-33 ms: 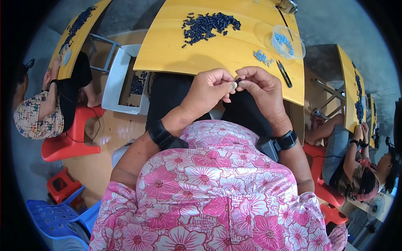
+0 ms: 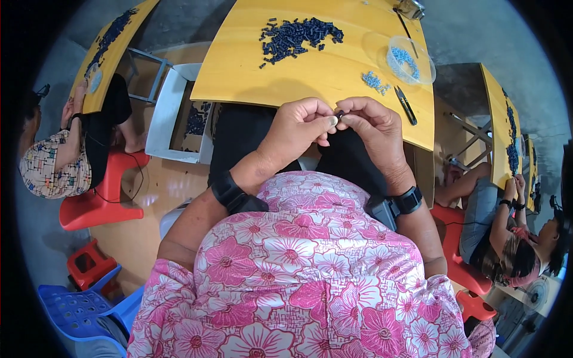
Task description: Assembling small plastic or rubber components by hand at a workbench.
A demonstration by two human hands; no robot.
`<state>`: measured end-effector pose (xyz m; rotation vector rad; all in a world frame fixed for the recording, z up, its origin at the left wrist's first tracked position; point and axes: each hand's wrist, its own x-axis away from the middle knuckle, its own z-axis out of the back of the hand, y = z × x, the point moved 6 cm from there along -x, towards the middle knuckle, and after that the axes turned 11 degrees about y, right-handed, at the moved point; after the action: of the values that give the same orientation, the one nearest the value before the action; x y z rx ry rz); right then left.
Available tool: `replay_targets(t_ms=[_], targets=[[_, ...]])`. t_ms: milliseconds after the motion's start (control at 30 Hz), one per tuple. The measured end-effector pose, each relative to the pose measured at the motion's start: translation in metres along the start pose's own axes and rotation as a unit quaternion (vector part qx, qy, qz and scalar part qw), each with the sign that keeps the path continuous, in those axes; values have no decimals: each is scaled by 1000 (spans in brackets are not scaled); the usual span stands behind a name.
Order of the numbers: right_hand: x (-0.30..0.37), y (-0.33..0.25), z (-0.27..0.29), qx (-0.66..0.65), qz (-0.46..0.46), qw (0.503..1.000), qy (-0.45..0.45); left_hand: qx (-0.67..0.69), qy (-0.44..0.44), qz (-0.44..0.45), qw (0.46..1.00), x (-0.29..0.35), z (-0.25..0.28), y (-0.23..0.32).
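Note:
Just off the near edge of the yellow table, my left hand (image 2: 299, 126) and my right hand (image 2: 377, 124) meet fingertip to fingertip. Both are closed in a pinch on one small black cylindrical piece (image 2: 339, 115), mostly covered by the thumbs and fingers. A pile of similar black pieces (image 2: 295, 39) lies farther back on the table. To the right of my hands are a small heap of light-blue bits (image 2: 375, 81) and a clear plastic bowl (image 2: 425, 70) with more of them inside. Black-handled snips (image 2: 405, 105) lie near the table's right edge.
The yellow table (image 2: 239, 65) has a metal container (image 2: 410, 8) at its far right corner. A white box (image 2: 161, 128) with black pieces stands on the floor at left. People work at yellow tables on both sides, on red stools (image 2: 107, 191). A blue chair (image 2: 74, 310) is at lower left.

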<state>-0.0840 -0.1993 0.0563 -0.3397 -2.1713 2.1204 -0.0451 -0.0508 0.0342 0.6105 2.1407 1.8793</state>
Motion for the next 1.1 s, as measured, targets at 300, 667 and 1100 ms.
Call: replay_targets(t_ms=[300, 667, 1100], targets=[[0, -2, -1, 23, 52, 998, 19, 64, 8, 53, 997, 2, 0, -4], [-5, -1, 0, 0, -49, 999, 19, 64, 9, 76, 995, 1, -1, -7], [-10, -2, -3, -19, -83, 996, -20, 73, -22, 86, 993, 3, -3, -4]])
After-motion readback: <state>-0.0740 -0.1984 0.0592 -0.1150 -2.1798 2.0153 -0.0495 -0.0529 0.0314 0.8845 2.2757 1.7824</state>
